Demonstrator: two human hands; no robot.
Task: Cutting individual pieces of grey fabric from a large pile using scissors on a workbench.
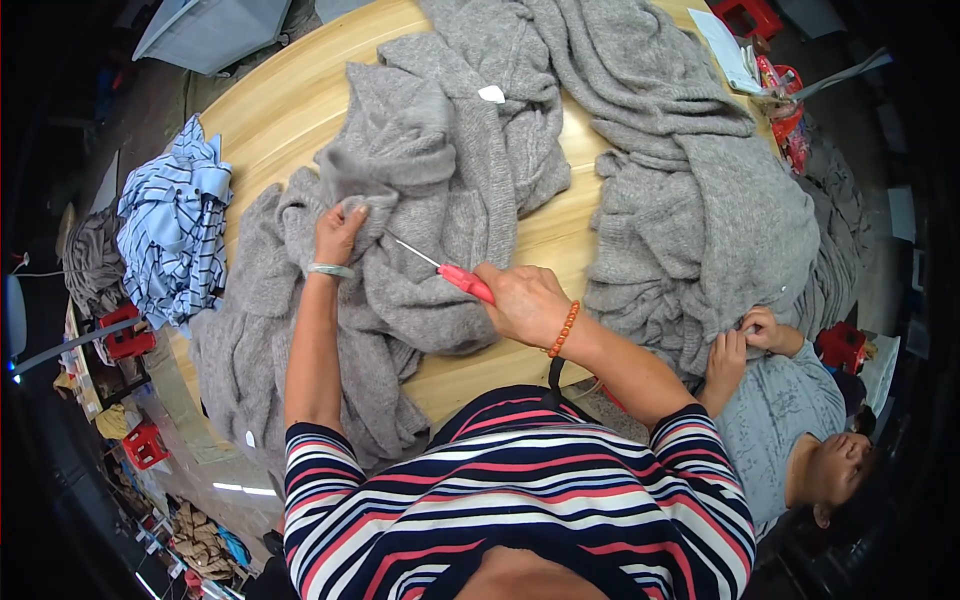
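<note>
striped blue shirt [172,232] | second grey knit pile [700,200] | red stool [127,340] | co-worker's hands [745,335]

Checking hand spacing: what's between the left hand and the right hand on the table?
In the head view, folds of the grey knit garment and the thin metal tip of the red-handled tool held by the right hand lie toward the left hand.

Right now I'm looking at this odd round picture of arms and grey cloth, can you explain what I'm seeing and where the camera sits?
The camera sits on a person's head and looks down, and its wide lens bends the edges. The two bare arms from below are that person's own. The left hand pinches a fold of a grey knitted garment. The right hand holds a red-handled tool with a thin metal tip. More grey knitwear is heaped on the round wooden table, beside a blue striped cloth. At right, another person's hands work on the heap.
</note>
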